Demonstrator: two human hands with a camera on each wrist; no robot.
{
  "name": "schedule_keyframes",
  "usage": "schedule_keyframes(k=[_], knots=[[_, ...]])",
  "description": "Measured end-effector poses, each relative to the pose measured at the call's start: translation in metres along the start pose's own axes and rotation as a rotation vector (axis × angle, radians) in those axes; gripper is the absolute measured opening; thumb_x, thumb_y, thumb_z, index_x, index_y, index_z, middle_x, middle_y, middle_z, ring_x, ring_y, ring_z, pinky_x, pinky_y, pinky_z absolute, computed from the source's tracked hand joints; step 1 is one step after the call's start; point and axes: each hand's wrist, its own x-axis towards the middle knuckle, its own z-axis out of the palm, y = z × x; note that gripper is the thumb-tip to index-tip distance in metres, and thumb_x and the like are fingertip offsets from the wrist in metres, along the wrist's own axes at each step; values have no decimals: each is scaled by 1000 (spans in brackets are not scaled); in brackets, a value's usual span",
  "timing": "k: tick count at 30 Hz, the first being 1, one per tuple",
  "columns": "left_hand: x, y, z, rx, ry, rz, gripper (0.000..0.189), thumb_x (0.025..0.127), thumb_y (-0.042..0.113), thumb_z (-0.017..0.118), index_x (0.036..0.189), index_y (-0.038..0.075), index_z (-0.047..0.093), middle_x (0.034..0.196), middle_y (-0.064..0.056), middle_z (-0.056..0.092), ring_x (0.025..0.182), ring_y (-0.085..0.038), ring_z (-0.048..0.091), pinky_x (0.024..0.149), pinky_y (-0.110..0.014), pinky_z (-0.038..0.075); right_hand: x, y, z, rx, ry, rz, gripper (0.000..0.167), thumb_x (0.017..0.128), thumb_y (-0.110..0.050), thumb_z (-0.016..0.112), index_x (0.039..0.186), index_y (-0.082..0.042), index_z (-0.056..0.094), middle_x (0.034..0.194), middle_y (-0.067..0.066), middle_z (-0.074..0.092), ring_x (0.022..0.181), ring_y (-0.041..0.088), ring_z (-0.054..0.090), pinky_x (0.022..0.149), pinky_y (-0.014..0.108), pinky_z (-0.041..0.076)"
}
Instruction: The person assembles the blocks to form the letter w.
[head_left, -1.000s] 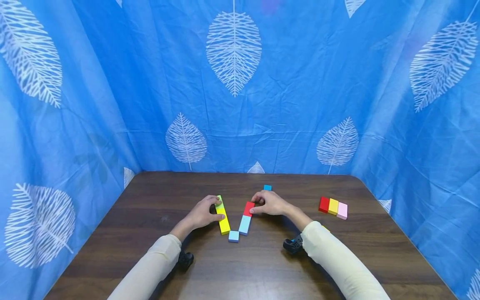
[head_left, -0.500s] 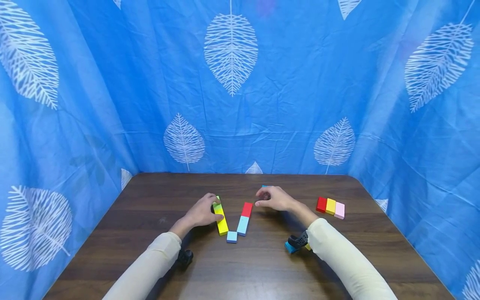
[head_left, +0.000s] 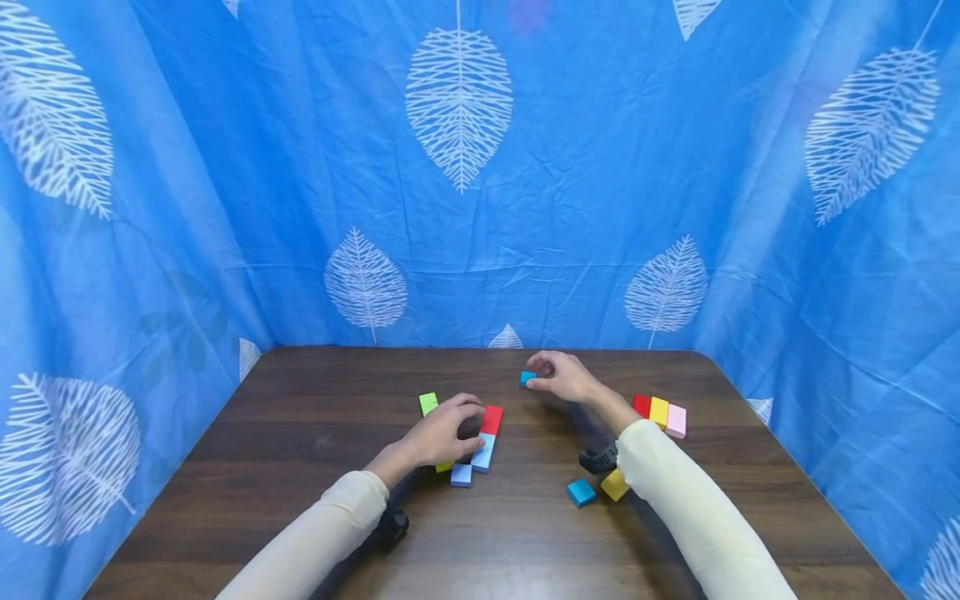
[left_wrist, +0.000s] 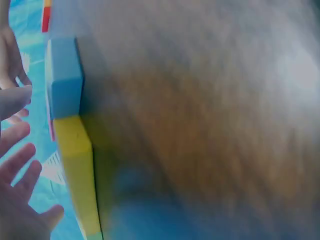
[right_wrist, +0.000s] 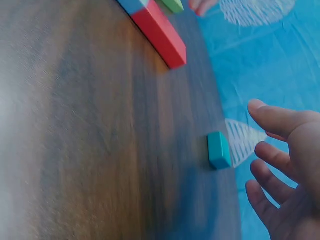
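Note:
My left hand hovers with parted fingers over the V of blocks. It covers much of the yellow block; the green block shows beyond it. Its fingertips overlap the side of the red block and the light blue block in the head view. A smaller light blue block lies at the V's near point. Farther back, my right hand reaches with thumb and fingers spread beside a small blue block, and a gap shows between them in the right wrist view.
Red, yellow and pink blocks lie side by side on the right of the wooden table. Under the right forearm are another blue block and a yellow one. A blue leaf-print curtain surrounds the table.
My right hand has left the red block and moved back to the far blue block. My left hand has come off the green and yellow blocks and shifted right, toward the red and light blue ones.

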Motion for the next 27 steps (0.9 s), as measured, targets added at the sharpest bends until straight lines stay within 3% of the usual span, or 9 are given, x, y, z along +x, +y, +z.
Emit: schedule_keyframes(k=[6, 12, 18, 22, 27], knots=[[4, 3, 9, -12, -64, 76, 39, 99, 22, 73, 134, 6, 69, 141, -8, 57, 129, -25, 56, 108, -41, 46, 3, 13, 1, -28, -1, 50, 48, 95, -16, 77, 136, 3, 61, 125, 23, 65, 110, 35, 62, 95, 51, 51], [6, 3, 12, 7, -95, 59, 37, 100, 23, 72, 133, 6, 70, 138, -6, 60, 128, -22, 57, 110, -39, 44, 6, 18, 8, -46, -79, 104, 55, 98, -15, 73, 145, 4, 52, 134, 25, 61, 122, 40, 59, 102, 53, 47], [8, 4, 11, -7, -94, 57, 34, 99, 22, 73, 128, 5, 72, 134, -6, 62, 126, -22, 58, 109, -40, 45, 10, 19, 14, -57, -93, 134, 58, 99, -16, 72, 149, 3, 49, 136, 22, 60, 123, 37, 57, 104, 53, 46], [9, 3, 11, -16, -85, 66, 32, 99, 22, 73, 126, 5, 74, 132, -5, 63, 124, -22, 58, 109, -40, 45, 11, 20, 19, -78, -83, 130, 55, 99, -16, 72, 147, 3, 52, 134, 21, 61, 121, 36, 58, 103, 52, 47], [10, 2, 11, -42, -88, 73, 31, 98, 20, 75, 124, 4, 74, 130, -6, 63, 121, -23, 59, 108, -41, 46, 13, 26, 24, -65, -39, 140, 38, 100, -13, 71, 134, 1, 64, 122, 15, 65, 111, 32, 60, 98, 50, 49]])
